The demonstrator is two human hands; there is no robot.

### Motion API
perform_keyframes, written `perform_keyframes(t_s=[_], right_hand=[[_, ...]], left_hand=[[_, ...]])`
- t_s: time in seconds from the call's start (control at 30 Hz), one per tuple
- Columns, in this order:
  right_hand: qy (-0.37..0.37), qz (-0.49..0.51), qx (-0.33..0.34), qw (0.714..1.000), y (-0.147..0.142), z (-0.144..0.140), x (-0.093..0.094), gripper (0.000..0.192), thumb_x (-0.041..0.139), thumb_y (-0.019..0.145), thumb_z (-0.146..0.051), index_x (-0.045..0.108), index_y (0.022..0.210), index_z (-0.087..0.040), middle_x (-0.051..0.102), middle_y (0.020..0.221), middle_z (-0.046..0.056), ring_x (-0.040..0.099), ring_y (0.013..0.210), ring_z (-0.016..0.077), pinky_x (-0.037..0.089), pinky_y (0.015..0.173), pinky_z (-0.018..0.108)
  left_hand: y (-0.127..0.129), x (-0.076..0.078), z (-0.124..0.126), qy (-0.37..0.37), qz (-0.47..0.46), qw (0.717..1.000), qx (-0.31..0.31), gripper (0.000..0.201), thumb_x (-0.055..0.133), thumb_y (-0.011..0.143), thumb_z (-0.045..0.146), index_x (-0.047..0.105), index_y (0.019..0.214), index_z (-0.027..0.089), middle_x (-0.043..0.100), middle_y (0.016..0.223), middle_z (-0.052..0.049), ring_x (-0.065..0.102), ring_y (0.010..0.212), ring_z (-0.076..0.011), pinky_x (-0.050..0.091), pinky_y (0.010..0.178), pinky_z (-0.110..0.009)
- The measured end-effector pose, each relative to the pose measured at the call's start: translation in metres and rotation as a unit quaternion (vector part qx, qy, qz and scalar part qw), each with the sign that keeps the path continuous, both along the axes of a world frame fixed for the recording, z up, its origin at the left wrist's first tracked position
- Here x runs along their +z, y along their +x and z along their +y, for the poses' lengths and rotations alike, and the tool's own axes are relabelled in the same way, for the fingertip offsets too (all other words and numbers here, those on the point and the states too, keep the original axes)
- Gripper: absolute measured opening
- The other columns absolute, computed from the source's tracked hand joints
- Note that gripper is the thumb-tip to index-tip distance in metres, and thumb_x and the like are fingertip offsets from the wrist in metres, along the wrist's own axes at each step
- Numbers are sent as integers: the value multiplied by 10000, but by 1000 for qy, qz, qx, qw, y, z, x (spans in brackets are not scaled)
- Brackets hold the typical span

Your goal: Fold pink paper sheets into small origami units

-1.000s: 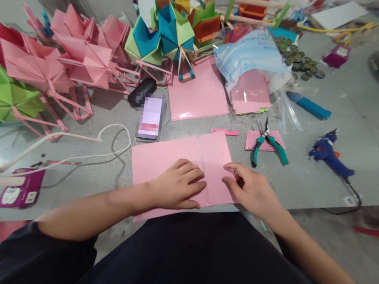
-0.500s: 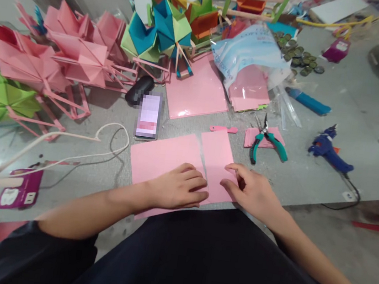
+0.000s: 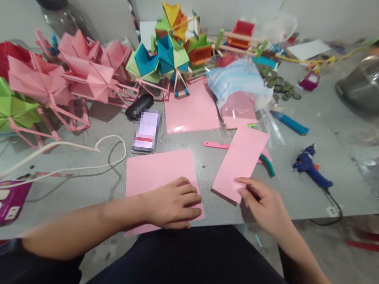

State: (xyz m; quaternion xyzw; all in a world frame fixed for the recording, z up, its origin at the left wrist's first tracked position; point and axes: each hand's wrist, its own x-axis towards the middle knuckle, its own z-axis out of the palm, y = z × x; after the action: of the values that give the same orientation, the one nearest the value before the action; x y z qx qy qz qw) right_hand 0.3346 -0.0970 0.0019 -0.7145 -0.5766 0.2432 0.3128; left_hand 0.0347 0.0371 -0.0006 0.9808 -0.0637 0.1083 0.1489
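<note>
My left hand (image 3: 177,203) lies flat, fingers stretched, on a large sheet of pink paper (image 3: 158,172) near the table's front edge. Between thumb and fingers, my right hand (image 3: 264,204) pinches the lower right edge of a narrower pink paper strip (image 3: 243,158). The strip is raised and tilted, apart from the large sheet. Behind it, the pliers (image 3: 268,165) are mostly hidden, with one green handle showing. A pink craft knife (image 3: 215,145) lies past the strip, its right end covered.
A phone (image 3: 147,130) and a black case (image 3: 140,107) lie beyond the large sheet. Folded pink paper models (image 3: 42,73) stand at the left. A blue glue gun (image 3: 312,166) rests at the right, its cord over the edge. A plastic bag (image 3: 240,81) sits at the back.
My right hand has taken hold of the narrow strip and lifted it away to the right, over the pliers. My left hand stays on the large sheet. The view has tilted up.
</note>
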Motion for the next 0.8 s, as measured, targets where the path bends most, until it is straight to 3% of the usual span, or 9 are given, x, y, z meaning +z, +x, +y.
perform_keyframes(t_s=[0.13, 0.37, 0.63, 0.8], right_hand=[[17, -28, -45, 998, 27, 1, -1, 300, 604, 1018, -424, 815, 1138, -247, 843, 1121, 108, 760, 834, 270, 613, 747, 414], [-2, -76, -21, 997, 62, 35, 14, 307, 543, 967, -359, 815, 1041, -236, 830, 943, 64, 694, 703, 232, 523, 643, 348], [-22, -132, 16, 991, 102, 130, 29, 323, 511, 870, -244, 812, 983, -213, 736, 723, 22, 625, 593, 211, 464, 608, 325], [45, -164, 7, 985, 105, 202, 24, 312, 504, 861, -175, 793, 976, -188, 809, 992, 114, 725, 919, 269, 572, 883, 396]], left_hand=[[-1, 1, 0, 5, 11, 1000, 3, 302, 585, 1104, 467, 714, 1230, 226, 750, 1232, -119, 651, 1111, -278, 447, 1048, -461], [-3, -2, -1, 10, -13, 1000, 12, 286, 666, 1061, 464, 698, 1193, 212, 737, 1199, -97, 638, 1081, -272, 442, 1022, -452], [-4, -3, -3, 17, -12, 1000, 16, 305, 671, 1053, 484, 689, 1210, 223, 733, 1217, -88, 629, 1075, -265, 440, 1022, -449], [-4, -1, -2, 21, 0, 1000, 11, 350, 702, 1020, 489, 683, 1241, 219, 732, 1220, -95, 642, 1079, -277, 461, 1004, -461]])
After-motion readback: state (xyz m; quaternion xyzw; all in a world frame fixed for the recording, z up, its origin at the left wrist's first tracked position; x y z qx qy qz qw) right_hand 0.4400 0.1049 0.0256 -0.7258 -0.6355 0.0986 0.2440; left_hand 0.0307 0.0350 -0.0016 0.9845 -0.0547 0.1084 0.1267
